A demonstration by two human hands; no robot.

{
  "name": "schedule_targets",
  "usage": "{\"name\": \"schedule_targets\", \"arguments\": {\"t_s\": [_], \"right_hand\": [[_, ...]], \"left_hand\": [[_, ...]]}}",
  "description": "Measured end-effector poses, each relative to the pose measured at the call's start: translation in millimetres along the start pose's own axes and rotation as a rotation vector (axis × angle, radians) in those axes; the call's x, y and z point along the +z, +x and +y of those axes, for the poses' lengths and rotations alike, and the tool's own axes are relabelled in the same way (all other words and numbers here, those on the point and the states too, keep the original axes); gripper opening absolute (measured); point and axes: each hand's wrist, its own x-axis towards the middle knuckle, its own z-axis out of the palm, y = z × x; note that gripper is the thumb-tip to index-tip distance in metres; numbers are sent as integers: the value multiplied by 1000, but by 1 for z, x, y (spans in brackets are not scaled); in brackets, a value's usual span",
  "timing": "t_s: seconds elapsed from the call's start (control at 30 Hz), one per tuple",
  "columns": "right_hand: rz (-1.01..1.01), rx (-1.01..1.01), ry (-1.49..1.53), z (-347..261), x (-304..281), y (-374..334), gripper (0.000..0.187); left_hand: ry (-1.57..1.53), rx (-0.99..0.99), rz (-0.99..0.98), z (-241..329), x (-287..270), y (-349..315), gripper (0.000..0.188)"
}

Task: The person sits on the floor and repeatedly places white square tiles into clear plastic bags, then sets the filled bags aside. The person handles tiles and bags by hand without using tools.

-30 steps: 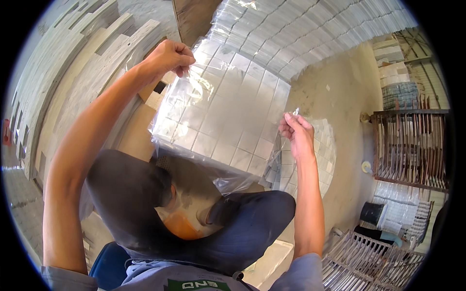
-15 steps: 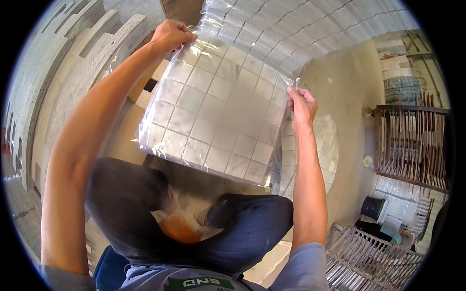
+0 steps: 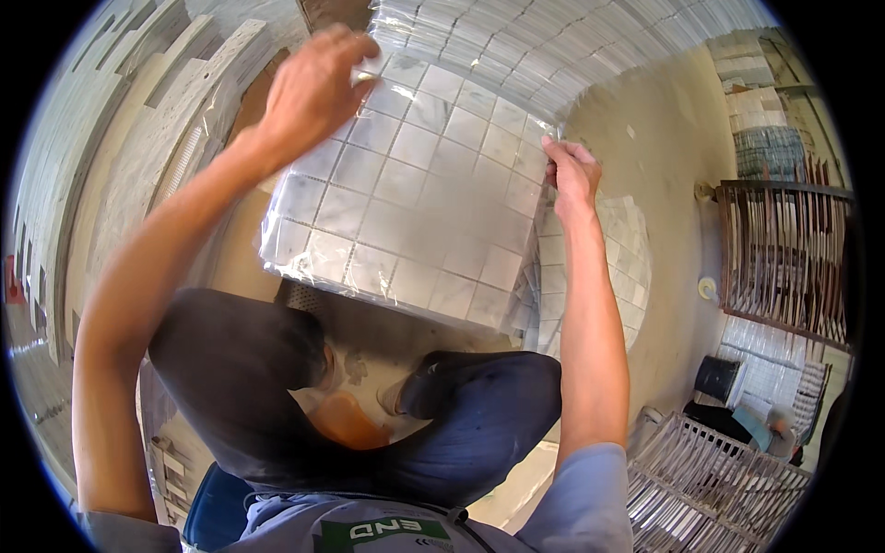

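A square mosaic tile sheet (image 3: 392,180), white-grey with a grid of small squares, lies in front of me inside a clear plastic bag (image 3: 309,269). The bag's film shines along its near edge. At the sheet's far right corner, my right hand (image 3: 573,172) pinches the plastic between thumb and fingers. Over the far left corner is my left hand (image 3: 318,88), slightly blurred, its thumb and fingers apart. It appears to hold nothing.
Long rows of plastic-wrapped tile stacks (image 3: 516,32) stand beyond the sheet. A round-edged tile sheet (image 3: 622,267) lies at its right. Pale stone pieces (image 3: 175,120) are piled at the left. Racks of upright slats (image 3: 784,263) stand far right, near a person (image 3: 774,431).
My left hand has let go of the bag's far left corner and its fingers have spread. My right hand keeps its pinch at the far right corner.
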Motion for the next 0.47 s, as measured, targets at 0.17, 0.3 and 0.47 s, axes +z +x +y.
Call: {"name": "schedule_targets", "arguments": {"t_s": [0.17, 0.3, 0.47], "right_hand": [[17, -37, 60, 7, 7, -1, 22], [6, 26, 58, 5, -13, -7, 37], [243, -175, -86, 38, -96, -21, 41]], "left_hand": [[-183, 33, -532, 48, -12, -46, 28], [-159, -1, -522, 51, -8, -51, 31], [-139, 11, -502, 48, -4, -55, 32]]}}
